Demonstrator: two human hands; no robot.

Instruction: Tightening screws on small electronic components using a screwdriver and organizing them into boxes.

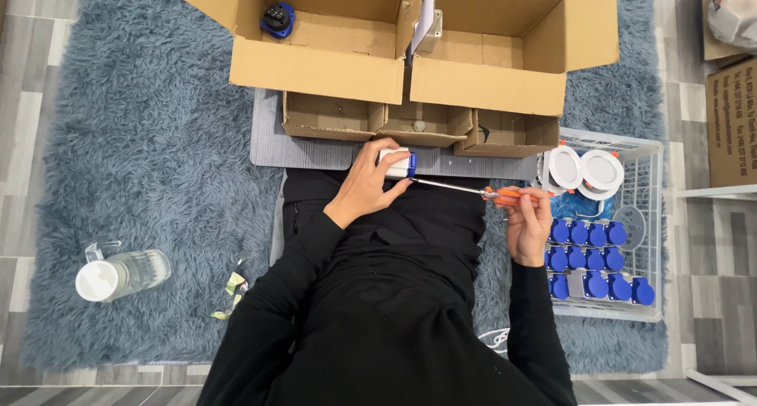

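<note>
My left hand point(364, 187) grips a small white and blue block point(398, 163) just above my lap, in front of the grey board point(268, 142). My right hand point(527, 223) holds an orange-handled screwdriver point(505, 195) level, its metal shaft running left so the tip meets the blue end of the block. Both sleeves are black. The far side of the block is hidden by my fingers.
Two open cardboard boxes point(323, 67) stand beyond the board; the left one holds a blue part point(277, 20). Three small cardboard trays point(418, 130) sit on the board. A white wire basket point(650, 232) at right holds several blue parts and round white fittings point(585, 169). A plastic bottle point(122, 275) lies on the shaggy blue rug.
</note>
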